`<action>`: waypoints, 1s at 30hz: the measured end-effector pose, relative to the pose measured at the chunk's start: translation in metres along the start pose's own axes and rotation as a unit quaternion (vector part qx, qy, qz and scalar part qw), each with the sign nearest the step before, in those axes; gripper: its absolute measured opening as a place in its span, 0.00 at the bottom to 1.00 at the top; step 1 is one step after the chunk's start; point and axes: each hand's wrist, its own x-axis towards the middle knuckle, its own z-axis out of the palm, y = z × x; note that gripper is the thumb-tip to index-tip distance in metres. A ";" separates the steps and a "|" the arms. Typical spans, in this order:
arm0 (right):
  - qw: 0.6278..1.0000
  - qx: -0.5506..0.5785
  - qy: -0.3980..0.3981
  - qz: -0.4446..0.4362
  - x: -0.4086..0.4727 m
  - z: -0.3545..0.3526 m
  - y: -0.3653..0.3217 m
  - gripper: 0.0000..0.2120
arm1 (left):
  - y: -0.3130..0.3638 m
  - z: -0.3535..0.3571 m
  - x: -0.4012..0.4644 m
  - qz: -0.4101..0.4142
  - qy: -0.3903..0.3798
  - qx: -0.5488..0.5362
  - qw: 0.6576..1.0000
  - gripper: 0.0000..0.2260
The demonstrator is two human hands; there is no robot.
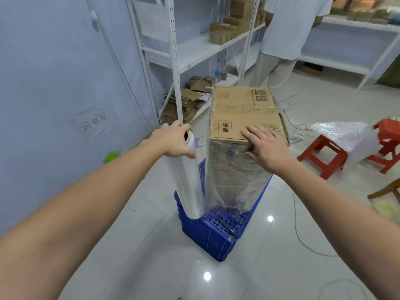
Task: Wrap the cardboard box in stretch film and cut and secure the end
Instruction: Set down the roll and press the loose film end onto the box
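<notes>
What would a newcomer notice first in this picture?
First, the tall cardboard box at centre, standing on a blue crate, its sides already covered in film. The left hand grips the top of the stretch film roll beside it; the right hand presses flat on the box's near top edge.

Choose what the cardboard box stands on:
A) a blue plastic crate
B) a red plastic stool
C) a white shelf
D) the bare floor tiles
A: the film-wrapped cardboard box stands upright on the blue plastic crate, while the right hand rests flat on its top edge.
</notes>
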 end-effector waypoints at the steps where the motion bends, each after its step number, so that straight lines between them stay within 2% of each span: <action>1: 1.000 0.002 0.004 -0.001 0.000 0.000 0.000 0.34 | -0.002 -0.004 0.005 0.009 0.003 0.005 1.000 0.41; 6: 1.000 0.016 -0.003 0.009 0.000 -0.001 0.000 0.34 | -0.006 -0.022 0.030 0.050 0.022 0.033 0.998 0.42; 12: 1.000 0.024 0.002 0.016 -0.001 -0.002 0.003 0.33 | -0.009 -0.016 0.062 0.092 0.009 0.089 0.992 0.44; 20: 0.999 0.027 0.010 0.015 0.000 0.000 0.003 0.33 | -0.018 -0.021 0.090 0.103 -0.008 0.074 0.992 0.42; 30: 0.999 0.040 -0.013 0.018 0.007 0.000 0.023 0.32 | -0.010 -0.020 0.099 0.126 0.010 0.052 0.991 0.44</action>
